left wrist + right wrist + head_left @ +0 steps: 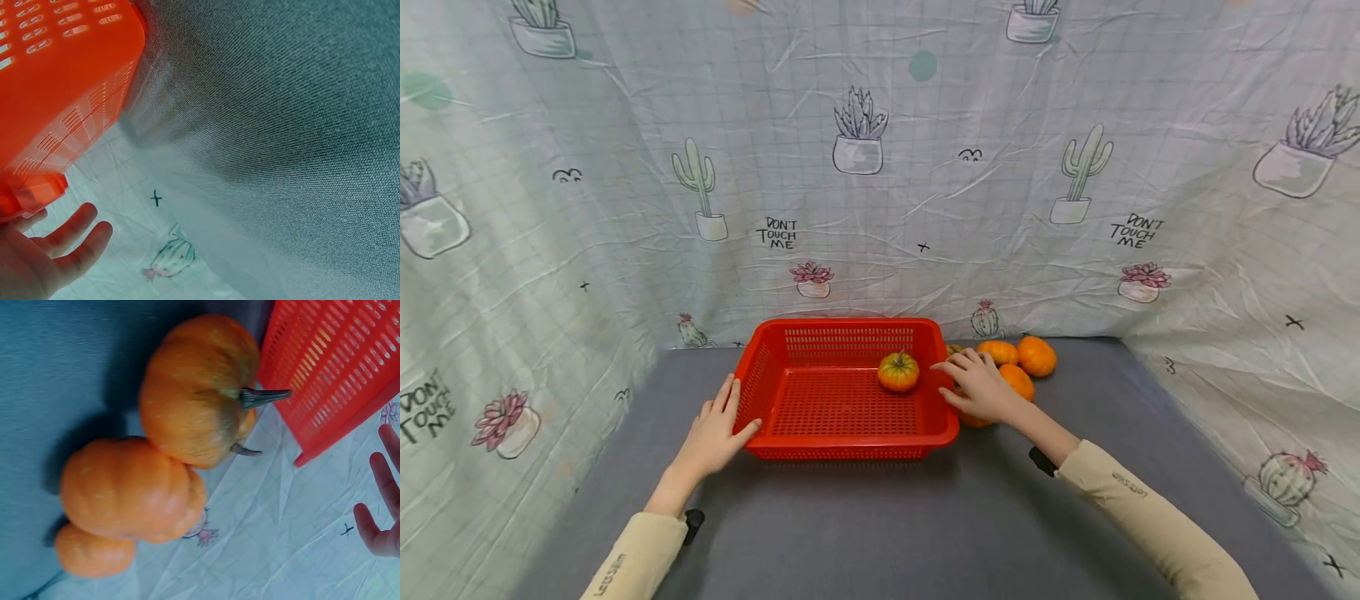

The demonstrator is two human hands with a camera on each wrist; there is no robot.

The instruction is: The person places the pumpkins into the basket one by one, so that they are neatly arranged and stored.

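A red plastic basket [842,440] with slotted sides stands on the grey tabletop, and a small orange-green pumpkin [898,372] lies inside toward its right. At the basket's left rim rests my left hand [715,429], thumb near the front corner. Its fingers [87,250] extend loosely beside the rim in the left wrist view. My right hand [981,387] hovers at the right rim with fingers spread and nothing held. Below that hand, partly hidden by it, orange pumpkins sit beside the basket; the right wrist view shows a large pumpkin [187,394] with a dark stem.
Right of the basket, several pumpkins cluster near the back, among them a round pumpkin [1037,357]. A printed cactus cloth [880,208] hangs behind and along both sides of the grey table [865,533].
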